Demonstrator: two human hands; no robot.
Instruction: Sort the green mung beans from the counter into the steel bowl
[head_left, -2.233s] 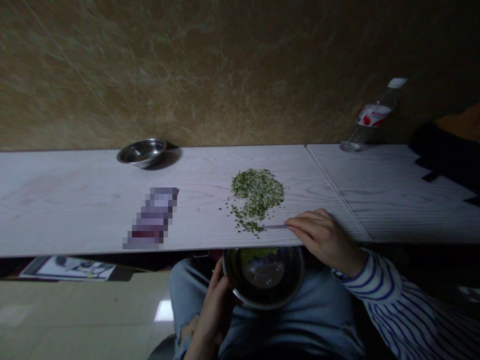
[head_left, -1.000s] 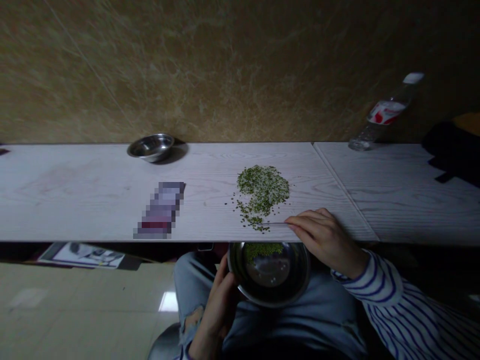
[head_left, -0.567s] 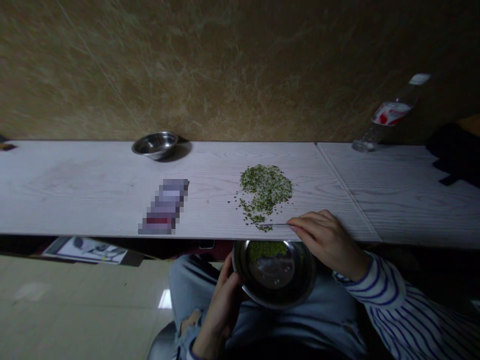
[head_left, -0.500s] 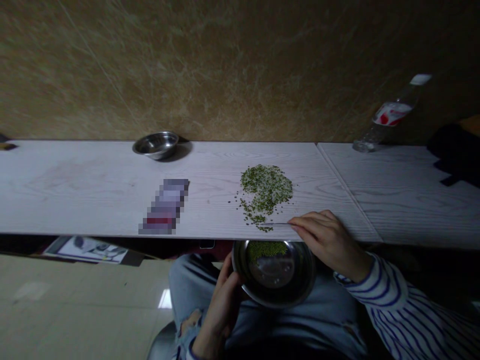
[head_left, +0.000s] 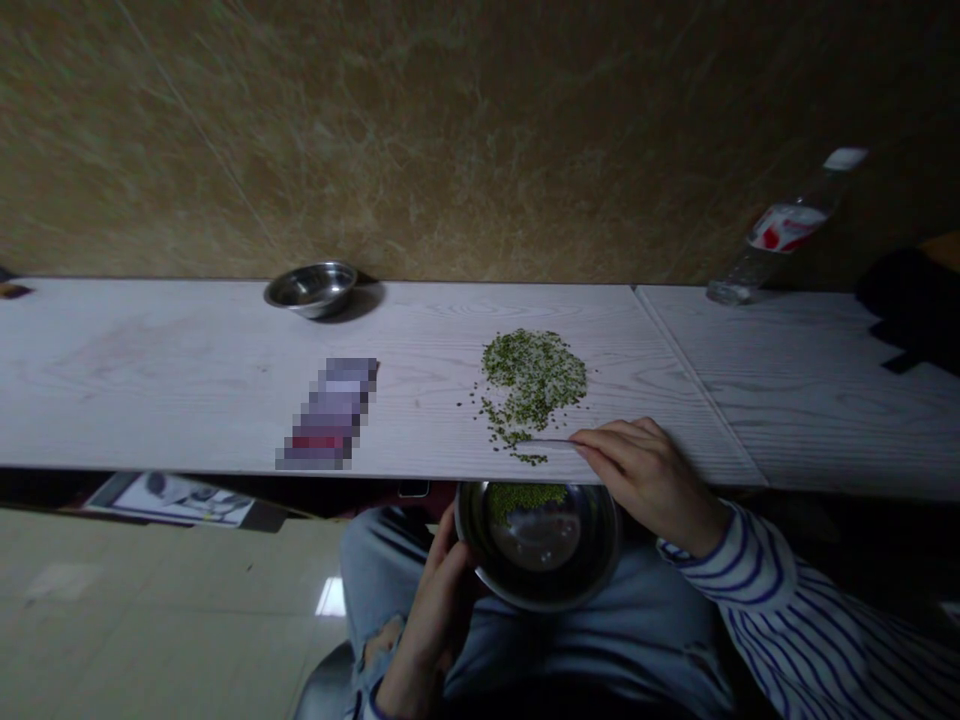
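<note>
My left hand (head_left: 437,590) grips the left rim of a steel bowl (head_left: 541,590), held over my lap just below the table's front edge. Small green beans that look like mung beans (head_left: 525,497) lie in the far side of this bowl. On the table a loose patch of the same green beans (head_left: 534,370) is spread out, with a few strays around it. A thin, pale, flat utensil (head_left: 546,443) is pinched in my right hand (head_left: 651,478); its exact kind I cannot make out. Its tip lies among the beans nearest the edge.
A smaller steel bowl (head_left: 311,291) stands by the wall, left of the beans. In front of it lies a pixelated flat item (head_left: 330,415). A clear plastic bottle (head_left: 780,235) and a dark cloth-like item (head_left: 911,305) are at the right. The table (head_left: 150,380) is narrow.
The bowl and my left hand have shifted slightly left. My right hand has moved a little left and up with the utensil. The bean patch looks nearly the same.
</note>
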